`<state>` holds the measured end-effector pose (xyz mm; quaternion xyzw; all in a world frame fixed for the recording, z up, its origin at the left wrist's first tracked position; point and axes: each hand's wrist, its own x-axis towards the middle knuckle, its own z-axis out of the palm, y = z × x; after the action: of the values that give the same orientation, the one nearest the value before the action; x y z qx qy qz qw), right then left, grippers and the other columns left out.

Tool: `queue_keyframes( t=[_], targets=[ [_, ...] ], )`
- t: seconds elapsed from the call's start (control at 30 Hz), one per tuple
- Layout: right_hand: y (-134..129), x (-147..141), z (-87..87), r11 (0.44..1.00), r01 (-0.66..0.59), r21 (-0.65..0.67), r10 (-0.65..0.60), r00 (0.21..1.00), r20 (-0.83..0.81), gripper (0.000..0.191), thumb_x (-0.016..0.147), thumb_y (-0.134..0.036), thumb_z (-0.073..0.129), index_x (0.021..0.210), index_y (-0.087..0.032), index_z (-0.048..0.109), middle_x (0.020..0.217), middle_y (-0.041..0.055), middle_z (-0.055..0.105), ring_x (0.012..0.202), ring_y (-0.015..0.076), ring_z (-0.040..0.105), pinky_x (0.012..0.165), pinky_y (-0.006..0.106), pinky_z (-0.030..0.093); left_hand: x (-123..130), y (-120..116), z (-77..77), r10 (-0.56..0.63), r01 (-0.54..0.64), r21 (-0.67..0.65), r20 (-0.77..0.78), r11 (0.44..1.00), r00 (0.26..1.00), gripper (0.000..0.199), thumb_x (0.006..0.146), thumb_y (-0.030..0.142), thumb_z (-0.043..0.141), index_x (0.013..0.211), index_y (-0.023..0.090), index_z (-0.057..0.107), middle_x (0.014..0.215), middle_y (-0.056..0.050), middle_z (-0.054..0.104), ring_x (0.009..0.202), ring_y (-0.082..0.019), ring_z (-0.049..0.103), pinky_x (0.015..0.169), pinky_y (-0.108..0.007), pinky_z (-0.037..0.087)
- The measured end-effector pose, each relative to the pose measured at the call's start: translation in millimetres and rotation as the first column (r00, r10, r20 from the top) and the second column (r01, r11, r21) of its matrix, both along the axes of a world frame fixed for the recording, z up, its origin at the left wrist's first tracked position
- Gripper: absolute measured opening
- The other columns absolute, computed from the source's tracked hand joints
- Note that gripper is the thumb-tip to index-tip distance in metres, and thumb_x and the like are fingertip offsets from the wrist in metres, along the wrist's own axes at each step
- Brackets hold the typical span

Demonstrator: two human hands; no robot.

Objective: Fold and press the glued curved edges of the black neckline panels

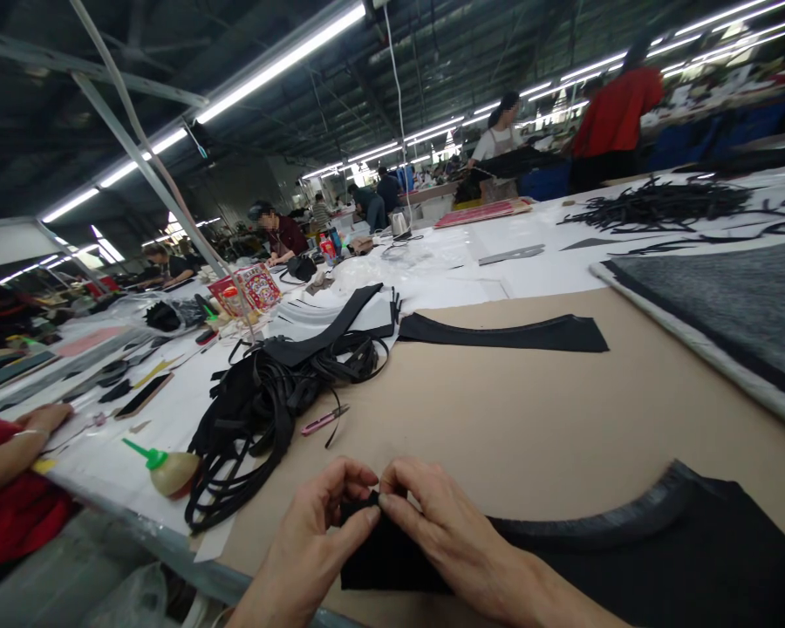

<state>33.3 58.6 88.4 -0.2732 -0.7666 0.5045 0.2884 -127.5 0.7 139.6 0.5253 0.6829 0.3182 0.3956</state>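
A black fabric piece [680, 558] lies along the front of the table, with a shinier dark strip [595, 530] running down its curved upper edge. At the left end of this piece, my left hand [320, 523] pinches the top edge between thumb and curled fingers. Right beside it, my right hand [438, 515] holds the same edge, thumb and forefinger pressed together. The fingertips of both hands nearly meet and hide the edge there. Farther back lies another curved black fabric piece [503, 333].
Left of my hands are a heap of black strips [262, 419], pink thread snips [324, 420] and a green-tipped squeeze bottle [170, 471]. Grey fabric [726, 305] is stacked at right. Brown paper [471, 419] covers the table. A co-worker's arm [19, 453] rests at far left.
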Motion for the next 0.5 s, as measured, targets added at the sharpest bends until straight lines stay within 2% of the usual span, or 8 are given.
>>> queue_keyframes(
  t=[0.27, 0.5],
  targets=[
    [-2.1, -1.2, -5.7, 0.999, 0.006, -0.032, -0.007, 0.999, -0.032, 0.016, 0.096, -0.026, 0.046, 0.083, -0.020, 0.053, 0.083, -0.0037, 0.055, 0.081, 0.0134, 0.049, 0.076, 0.027, 0.031, -0.8, 3.7, -1.7, 0.020, -0.007, -0.091, 0.144, 0.996, 0.989, 0.028, 0.063, 0.031, 0.069, 0.081, 0.014, 0.056, 0.073, -0.001, 0.060, 0.070, -0.012, 0.052, 0.065, -0.024, 0.037],
    [-2.2, -4.1, -7.9, 0.999, 0.002, -0.040, -0.005, 0.998, -0.068, 0.017, 0.095, -0.024, 0.049, 0.079, -0.018, 0.053, 0.075, -0.0047, 0.052, 0.073, 0.0122, 0.046, 0.070, 0.027, 0.030, -0.9, 2.7, -2.0, 0.036, -0.029, -0.060, 0.121, 0.998, 0.992, 0.022, 0.062, 0.029, 0.068, 0.073, 0.014, 0.057, 0.067, 0.002, 0.054, 0.067, -0.011, 0.048, 0.064, -0.023, 0.036]
  ],
)
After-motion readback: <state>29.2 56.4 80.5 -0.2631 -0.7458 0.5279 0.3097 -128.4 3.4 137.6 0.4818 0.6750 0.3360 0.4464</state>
